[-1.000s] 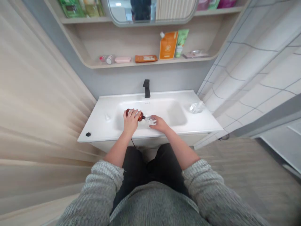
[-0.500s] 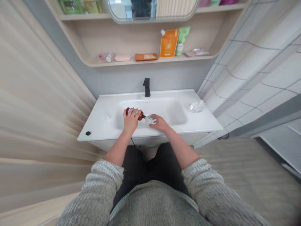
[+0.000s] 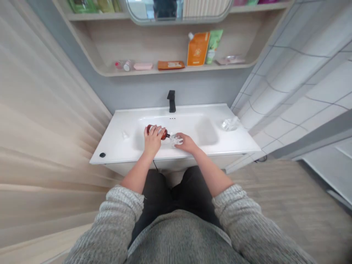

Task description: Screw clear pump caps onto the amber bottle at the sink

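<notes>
My left hand [image 3: 153,139] is wrapped round a brown bottle [image 3: 164,135] over the white washbasin [image 3: 206,130]. The bottle lies nearly sideways, its black neck pointing right. Facing that neck is a small clear container [image 3: 173,140], possibly with white markings, with the fingers of my right hand [image 3: 187,143] closed round it. Neck and container mouth meet or almost meet; I cannot tell whether they touch, nor whether liquid passes between them. On the left of the counter lies a small whitish translucent piece [image 3: 125,135], too blurred to name.
A black tap [image 3: 172,101] rises behind the basin. Crumpled clear plastic [image 3: 231,124] lies on the right counter, and a black round piece [image 3: 102,155] near the front left corner. Above, a shelf [image 3: 110,71] bears an orange pouch [image 3: 198,49], a green tube [image 3: 213,47] and small items.
Both hands keep the bottle and clear container in nearly the same place. The whole view has shifted very slightly.
</notes>
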A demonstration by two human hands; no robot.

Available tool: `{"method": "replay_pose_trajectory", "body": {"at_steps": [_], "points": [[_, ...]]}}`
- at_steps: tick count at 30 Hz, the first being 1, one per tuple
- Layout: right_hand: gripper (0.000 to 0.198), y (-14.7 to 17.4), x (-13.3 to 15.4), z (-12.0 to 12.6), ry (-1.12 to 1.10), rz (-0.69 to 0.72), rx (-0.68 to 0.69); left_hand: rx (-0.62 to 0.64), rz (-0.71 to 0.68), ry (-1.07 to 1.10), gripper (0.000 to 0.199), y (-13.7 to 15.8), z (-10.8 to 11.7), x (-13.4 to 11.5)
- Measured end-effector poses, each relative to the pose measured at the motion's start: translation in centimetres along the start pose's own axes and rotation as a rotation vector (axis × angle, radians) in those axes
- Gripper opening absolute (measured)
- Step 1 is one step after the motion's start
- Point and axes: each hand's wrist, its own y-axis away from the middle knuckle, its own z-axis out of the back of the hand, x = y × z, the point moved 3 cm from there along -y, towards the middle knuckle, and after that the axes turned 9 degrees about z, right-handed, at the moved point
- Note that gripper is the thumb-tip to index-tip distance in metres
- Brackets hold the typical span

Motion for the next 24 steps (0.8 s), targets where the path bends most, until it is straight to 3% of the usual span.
{"method": "replay_pose_trajectory", "body": {"at_steps": [24], "points": [[0.063, 0.12, 0.26, 0.29, -0.003, -0.012, -0.002, -0.010, -0.006, 0.000, 0.061, 0.06, -0.01, 0.03]]}}
